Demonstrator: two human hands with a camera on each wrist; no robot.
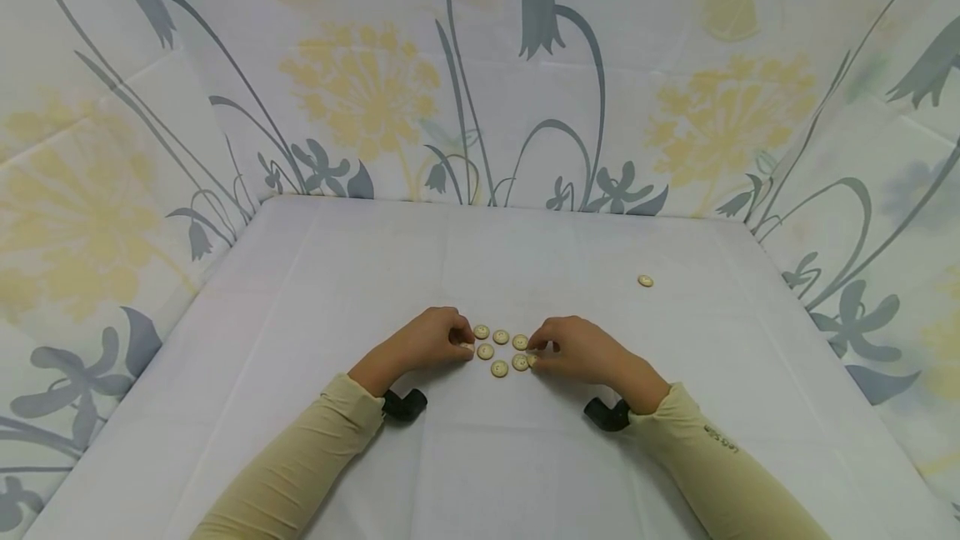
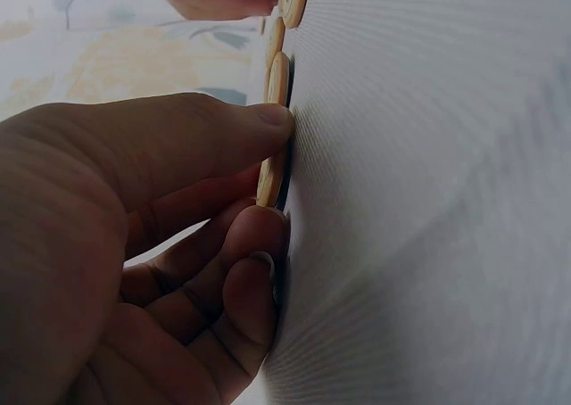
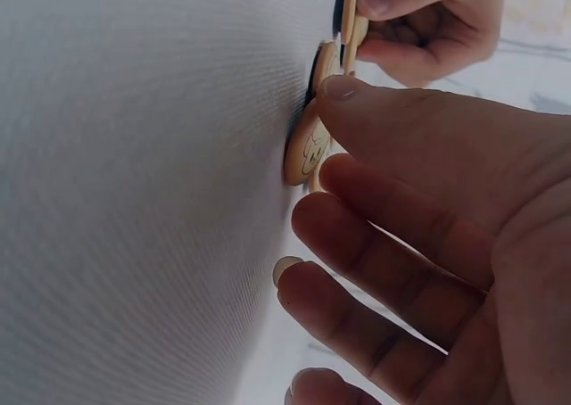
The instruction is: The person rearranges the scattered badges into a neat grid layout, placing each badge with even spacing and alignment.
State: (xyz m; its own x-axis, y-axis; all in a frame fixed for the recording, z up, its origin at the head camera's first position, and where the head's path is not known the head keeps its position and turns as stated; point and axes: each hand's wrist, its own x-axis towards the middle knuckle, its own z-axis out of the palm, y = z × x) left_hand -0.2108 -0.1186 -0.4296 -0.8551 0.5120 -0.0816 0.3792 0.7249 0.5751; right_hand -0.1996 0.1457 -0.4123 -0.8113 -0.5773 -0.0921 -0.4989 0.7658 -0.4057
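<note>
Several small round wooden discs with dark line drawings on top lie in a loose ring on the white table, among them one disc (image 1: 499,368) at the near side. My left hand (image 1: 433,338) pinches a wooden disc (image 2: 271,180) at the ring's left edge, thumb on its near side. On the right edge, my right hand (image 1: 581,352) holds another disc (image 3: 308,146) between thumb and forefinger, close against its neighbour (image 1: 520,362). An animal-like drawing shows on that disc in the right wrist view. The fingers partly cover both held discs.
A lone disc (image 1: 646,281) lies farther back on the right of the white tabletop (image 1: 480,473). Flower-patterned cloth (image 1: 480,107) encloses the table at the back and sides. Black wrist-worn devices (image 1: 405,405) stick out from both sleeves.
</note>
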